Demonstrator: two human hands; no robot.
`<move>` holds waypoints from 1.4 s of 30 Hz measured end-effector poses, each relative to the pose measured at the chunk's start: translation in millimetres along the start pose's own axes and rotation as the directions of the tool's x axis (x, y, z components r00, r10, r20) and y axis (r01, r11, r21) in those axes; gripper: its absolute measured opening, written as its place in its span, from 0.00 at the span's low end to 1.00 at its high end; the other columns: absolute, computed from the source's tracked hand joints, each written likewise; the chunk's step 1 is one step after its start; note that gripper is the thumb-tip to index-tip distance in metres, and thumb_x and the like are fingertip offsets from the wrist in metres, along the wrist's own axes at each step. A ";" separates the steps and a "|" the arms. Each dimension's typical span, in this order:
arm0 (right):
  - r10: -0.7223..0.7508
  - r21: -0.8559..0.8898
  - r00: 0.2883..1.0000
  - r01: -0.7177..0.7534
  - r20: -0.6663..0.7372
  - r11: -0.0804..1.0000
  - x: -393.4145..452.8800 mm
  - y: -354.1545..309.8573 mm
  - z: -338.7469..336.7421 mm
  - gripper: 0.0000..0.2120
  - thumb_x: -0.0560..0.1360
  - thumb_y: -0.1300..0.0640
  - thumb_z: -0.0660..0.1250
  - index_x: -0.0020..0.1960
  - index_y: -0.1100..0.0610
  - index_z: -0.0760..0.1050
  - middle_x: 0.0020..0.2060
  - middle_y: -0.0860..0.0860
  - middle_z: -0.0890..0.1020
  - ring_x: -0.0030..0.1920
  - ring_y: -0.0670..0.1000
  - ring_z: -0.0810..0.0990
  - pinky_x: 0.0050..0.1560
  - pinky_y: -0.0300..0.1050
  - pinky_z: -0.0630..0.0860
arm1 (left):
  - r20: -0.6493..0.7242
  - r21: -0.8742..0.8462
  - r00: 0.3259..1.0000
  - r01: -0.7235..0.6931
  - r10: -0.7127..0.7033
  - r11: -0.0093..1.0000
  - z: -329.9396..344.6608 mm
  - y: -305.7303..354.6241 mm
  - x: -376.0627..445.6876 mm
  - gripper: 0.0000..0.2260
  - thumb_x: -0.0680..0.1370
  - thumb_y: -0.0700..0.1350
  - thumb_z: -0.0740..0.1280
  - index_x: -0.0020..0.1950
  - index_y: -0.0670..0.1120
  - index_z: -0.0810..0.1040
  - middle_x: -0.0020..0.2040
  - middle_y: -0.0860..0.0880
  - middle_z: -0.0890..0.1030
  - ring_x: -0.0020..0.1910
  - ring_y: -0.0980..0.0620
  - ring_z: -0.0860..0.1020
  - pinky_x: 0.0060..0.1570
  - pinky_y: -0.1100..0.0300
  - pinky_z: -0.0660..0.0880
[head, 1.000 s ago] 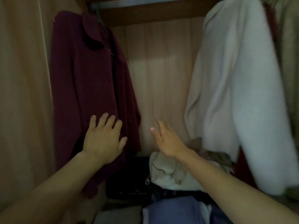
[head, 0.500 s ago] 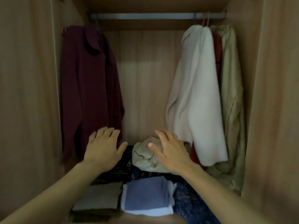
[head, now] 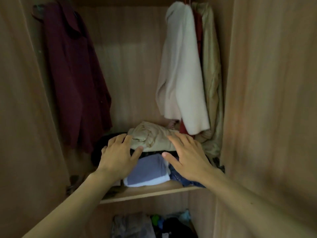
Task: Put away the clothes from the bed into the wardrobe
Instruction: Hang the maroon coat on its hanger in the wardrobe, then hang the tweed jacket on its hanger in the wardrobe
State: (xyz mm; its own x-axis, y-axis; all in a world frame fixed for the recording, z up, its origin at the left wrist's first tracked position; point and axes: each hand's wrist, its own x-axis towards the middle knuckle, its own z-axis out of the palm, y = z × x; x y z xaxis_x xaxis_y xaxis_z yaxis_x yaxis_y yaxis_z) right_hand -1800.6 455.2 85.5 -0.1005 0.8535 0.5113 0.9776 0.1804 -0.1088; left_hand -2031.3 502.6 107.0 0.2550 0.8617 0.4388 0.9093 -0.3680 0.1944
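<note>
I look into an open wardrobe. A maroon coat (head: 75,79) hangs at the left and a cream sweater (head: 181,74) at the right. On the wooden shelf (head: 151,192) lie a crumpled beige garment (head: 152,136), a folded blue cloth (head: 147,172) and dark clothes. My left hand (head: 118,155) hovers with spread fingers over the dark pile left of the beige garment. With its fingers straight, my right hand (head: 188,157) is held over the right end of the stack. Neither hand holds anything.
A red garment (head: 199,31) and an olive one (head: 211,74) hang behind the sweater. Wardrobe side panels (head: 267,100) stand close on both sides. A lower compartment holds more mixed clothes (head: 151,224).
The view has pulled back and dropped, so the shelf and lower compartment now show. Both hands have come off the hanging coat area and lowered toward the folded stack.
</note>
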 end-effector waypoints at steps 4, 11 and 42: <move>0.122 -0.099 0.992 -0.118 0.036 0.988 -55.0 -2.5 -16.7 0.43 0.73 0.25 0.35 0.78 0.49 0.57 0.76 0.53 0.63 0.74 0.57 0.61 0.70 0.59 0.64 | 0.048 -0.125 0.990 -0.123 0.130 0.984 26.2 18.9 -32.8 0.28 0.80 0.63 0.55 0.75 0.49 0.65 0.74 0.46 0.67 0.73 0.40 0.63 0.68 0.42 0.66; 0.392 -0.225 0.916 -0.366 0.083 0.903 -172.4 0.0 -46.0 0.34 0.78 0.32 0.50 0.78 0.49 0.58 0.75 0.53 0.63 0.73 0.57 0.62 0.69 0.53 0.62 | 0.107 -0.341 0.914 -0.336 0.391 0.878 60.2 86.3 -85.2 0.29 0.80 0.65 0.53 0.75 0.50 0.65 0.74 0.46 0.66 0.73 0.41 0.63 0.67 0.41 0.67; 0.945 -0.162 0.171 -0.978 -0.280 0.129 -829.2 0.8 -310.2 0.35 0.77 0.33 0.47 0.78 0.50 0.57 0.78 0.52 0.59 0.77 0.56 0.55 0.74 0.59 0.58 | 0.102 -0.600 0.261 -0.753 0.960 0.268 33.0 539.6 -547.4 0.26 0.81 0.64 0.55 0.72 0.50 0.68 0.71 0.49 0.71 0.70 0.45 0.67 0.64 0.46 0.69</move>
State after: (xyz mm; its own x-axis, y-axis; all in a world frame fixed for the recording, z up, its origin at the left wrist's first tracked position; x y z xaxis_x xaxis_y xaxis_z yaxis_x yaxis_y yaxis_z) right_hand -1659.0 -404.0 -74.2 0.9580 0.1798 0.2236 0.2549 -0.8909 -0.3759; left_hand -1669.4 -156.1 -57.2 0.9730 -0.0930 0.2113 -0.1454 -0.9577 0.2484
